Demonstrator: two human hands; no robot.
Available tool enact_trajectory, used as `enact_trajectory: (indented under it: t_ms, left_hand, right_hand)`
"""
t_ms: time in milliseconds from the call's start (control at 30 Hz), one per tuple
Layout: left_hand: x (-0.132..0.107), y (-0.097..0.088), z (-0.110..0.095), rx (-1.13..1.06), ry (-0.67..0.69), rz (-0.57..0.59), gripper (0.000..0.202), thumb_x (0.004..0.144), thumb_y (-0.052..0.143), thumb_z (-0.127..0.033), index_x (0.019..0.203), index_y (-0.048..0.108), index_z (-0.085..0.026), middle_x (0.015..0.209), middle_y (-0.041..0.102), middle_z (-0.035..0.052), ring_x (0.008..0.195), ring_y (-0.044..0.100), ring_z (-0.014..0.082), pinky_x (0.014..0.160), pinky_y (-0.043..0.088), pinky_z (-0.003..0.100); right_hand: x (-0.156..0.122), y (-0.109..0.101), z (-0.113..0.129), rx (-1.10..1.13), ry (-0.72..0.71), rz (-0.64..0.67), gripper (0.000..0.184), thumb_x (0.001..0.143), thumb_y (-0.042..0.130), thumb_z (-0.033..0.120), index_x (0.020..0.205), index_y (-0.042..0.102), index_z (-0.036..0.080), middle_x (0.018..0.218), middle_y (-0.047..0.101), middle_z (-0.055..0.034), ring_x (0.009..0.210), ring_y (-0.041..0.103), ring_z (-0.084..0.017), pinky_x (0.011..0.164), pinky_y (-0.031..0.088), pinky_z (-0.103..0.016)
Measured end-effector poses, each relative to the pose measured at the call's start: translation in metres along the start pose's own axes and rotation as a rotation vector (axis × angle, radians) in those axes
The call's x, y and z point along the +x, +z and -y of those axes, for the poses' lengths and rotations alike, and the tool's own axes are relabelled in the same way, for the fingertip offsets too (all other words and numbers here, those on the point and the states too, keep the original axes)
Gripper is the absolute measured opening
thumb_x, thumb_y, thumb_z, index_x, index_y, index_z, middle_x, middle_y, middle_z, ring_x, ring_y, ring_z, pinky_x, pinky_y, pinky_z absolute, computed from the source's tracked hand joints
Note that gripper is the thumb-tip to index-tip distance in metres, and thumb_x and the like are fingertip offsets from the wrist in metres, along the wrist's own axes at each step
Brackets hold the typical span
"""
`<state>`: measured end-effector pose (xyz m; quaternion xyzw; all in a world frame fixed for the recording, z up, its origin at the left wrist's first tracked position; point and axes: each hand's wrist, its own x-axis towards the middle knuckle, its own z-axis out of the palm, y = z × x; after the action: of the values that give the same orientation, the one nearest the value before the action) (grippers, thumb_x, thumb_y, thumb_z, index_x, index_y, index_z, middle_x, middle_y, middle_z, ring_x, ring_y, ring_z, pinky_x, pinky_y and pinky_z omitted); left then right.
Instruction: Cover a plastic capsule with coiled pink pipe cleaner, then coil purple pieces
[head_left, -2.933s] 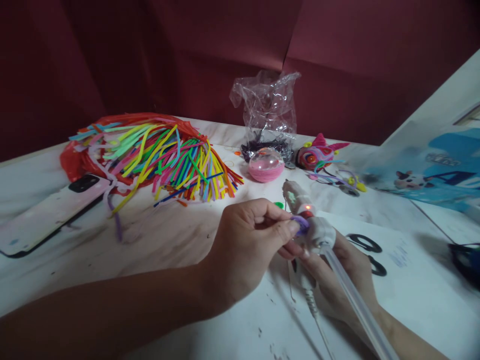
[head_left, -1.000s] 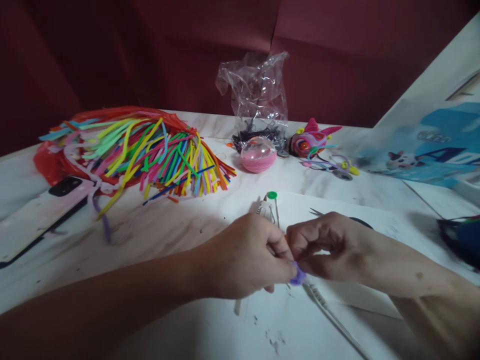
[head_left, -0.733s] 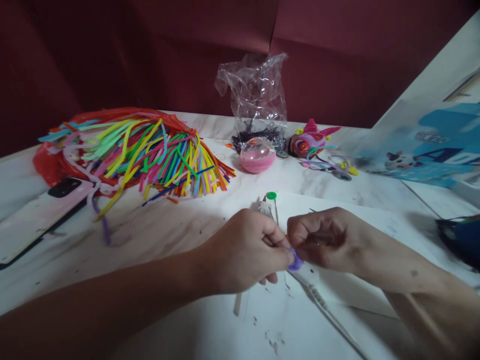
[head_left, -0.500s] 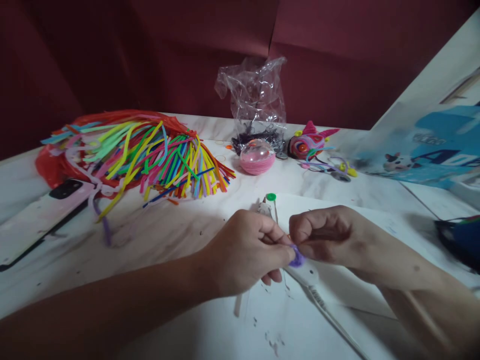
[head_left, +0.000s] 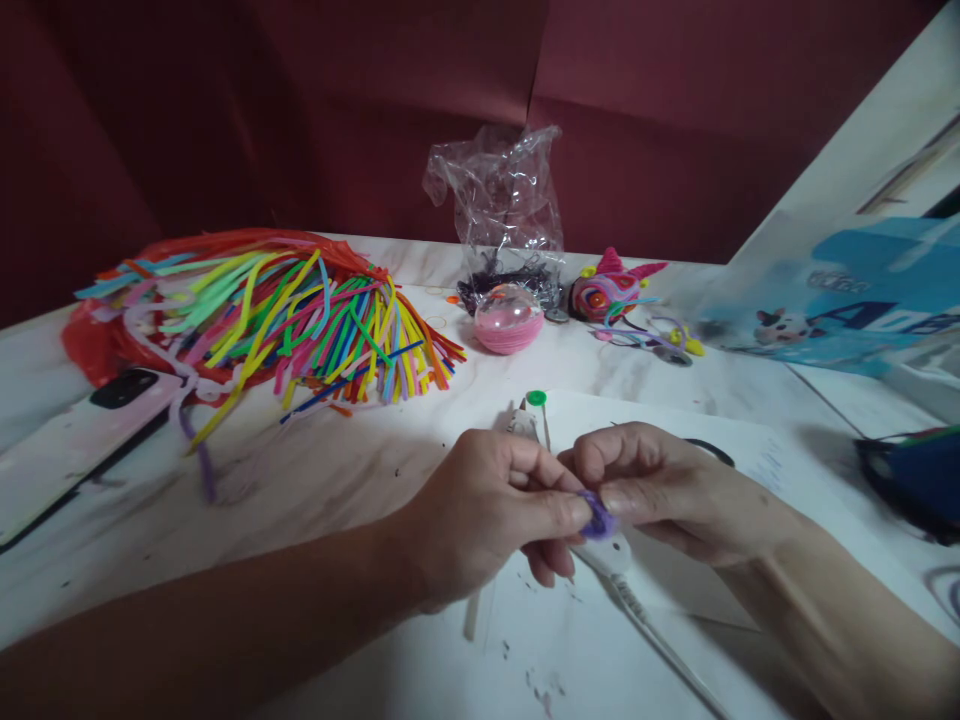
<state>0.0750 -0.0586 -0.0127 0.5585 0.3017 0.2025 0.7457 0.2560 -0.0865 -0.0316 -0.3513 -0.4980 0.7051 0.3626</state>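
Note:
My left hand [head_left: 491, 510] and my right hand [head_left: 660, 490] meet over the white table [head_left: 337, 480]. Both pinch a small purple pipe-cleaner coil [head_left: 598, 519] between thumbs and fingertips. Under the hands lies a white glue gun [head_left: 611, 550], its nozzle end [head_left: 521, 420] showing beyond my left knuckles and its cord [head_left: 660, 640] trailing toward me. A small green bit [head_left: 535, 398] sits just past the nozzle.
A big heap of coloured pipe cleaners [head_left: 300, 320] on a red bag lies far left, a phone [head_left: 75, 440] beside it. A clear plastic bag [head_left: 499, 215], a pink-filled capsule [head_left: 508, 319] and a pipe-cleaner unicorn head [head_left: 609, 292] stand at the back. A blue printed sheet [head_left: 840, 310] leans at right.
2.9 s ago my right hand held the glue gun up against the purple coil. The gun now lies on the table and both hands pinch the coil, fingers shifting slightly.

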Motion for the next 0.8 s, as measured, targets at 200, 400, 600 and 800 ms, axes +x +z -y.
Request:
enact_trajectory:
  t_ms: [200, 400, 600, 800]
  left_hand:
    - [0.0017, -0.0018, -0.0006, -0.004, 0.002, 0.025, 0.011, 0.065, 0.064, -0.019, 0.063, 0.059, -0.01, 0.053, 0.057, -0.0009, 0.043, 0.05, 0.006, 0.042, 0.042, 0.017]
    - [0.003, -0.0026, -0.0002, 0.072, -0.021, 0.045, 0.007, 0.066, 0.062, -0.017, 0.063, 0.058, -0.011, 0.049, 0.055, -0.0023, 0.042, 0.049, 0.0064, 0.043, 0.042, 0.018]
    - [0.002, -0.0033, -0.0007, 0.078, -0.062, 0.039, 0.008, 0.065, 0.062, -0.016, 0.061, 0.058, -0.012, 0.043, 0.053, -0.0036, 0.039, 0.048, 0.0057, 0.041, 0.039, 0.017]
    - [0.0013, -0.0014, -0.0007, 0.054, -0.106, 0.04, 0.012, 0.06, 0.066, -0.02, 0.059, 0.057, -0.012, 0.041, 0.053, -0.0039, 0.038, 0.047, 0.0059, 0.04, 0.038, 0.017]
  right_hand:
    - [0.0002, 0.0019, -0.0001, 0.01, 0.018, -0.004, 0.024, 0.067, 0.075, 0.028, 0.064, 0.058, 0.011, 0.061, 0.063, -0.0043, 0.063, 0.061, -0.017, 0.06, 0.041, -0.027]
    - [-0.0023, 0.0, -0.0023, -0.011, 0.032, -0.041, 0.025, 0.064, 0.078, 0.028, 0.063, 0.061, 0.01, 0.057, 0.059, -0.0006, 0.054, 0.052, -0.01, 0.052, 0.034, -0.02]
    - [-0.0034, 0.0007, -0.0013, -0.048, 0.055, -0.029, 0.025, 0.065, 0.077, 0.028, 0.066, 0.061, 0.01, 0.062, 0.061, -0.0019, 0.059, 0.054, -0.011, 0.057, 0.036, -0.023]
    - [-0.0038, 0.0, -0.0011, -0.025, 0.066, -0.017, 0.022, 0.066, 0.076, 0.025, 0.066, 0.061, 0.009, 0.063, 0.062, -0.0014, 0.057, 0.052, -0.009, 0.056, 0.036, -0.02]
